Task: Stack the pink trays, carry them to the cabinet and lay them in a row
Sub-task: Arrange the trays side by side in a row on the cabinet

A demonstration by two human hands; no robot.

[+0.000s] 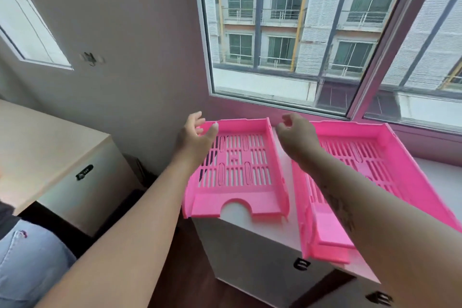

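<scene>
The left hand (pixel 193 132) reaches out over the far left corner of the left tray (pixel 237 170), its fingers (pixel 213 130) spread and touching the rim. The right hand (pixel 297 132) hangs loosely curled between both trays, holding nothing. The right tray (pixel 390 165) lies just beside the left one on the white cabinet (pixel 250 252), under a big window (pixel 300 32).

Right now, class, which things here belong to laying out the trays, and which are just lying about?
Job:
left pink tray
right pink tray
white cabinet
left hand
right hand

Lying about:
beige cabinet
window
</scene>
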